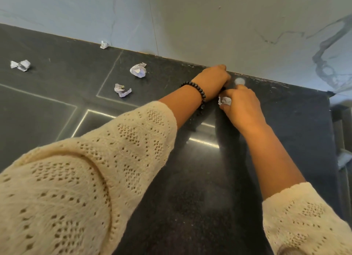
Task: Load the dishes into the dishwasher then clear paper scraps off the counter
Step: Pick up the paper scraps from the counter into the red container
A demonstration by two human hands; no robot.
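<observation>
White paper scrap (224, 100) pinched in right hand (242, 107); left hand (213, 81) curled beside it, contents hidden.

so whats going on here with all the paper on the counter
A person is clearing crumpled paper scraps off a dark counter. The right hand holds a small paper ball, while the left hand, with a black bead bracelet on its wrist, reaches in by the wall; what it grips, if anything, is hidden. Four more scraps lie to the left, among them one against the wall and a bigger one.
</observation>
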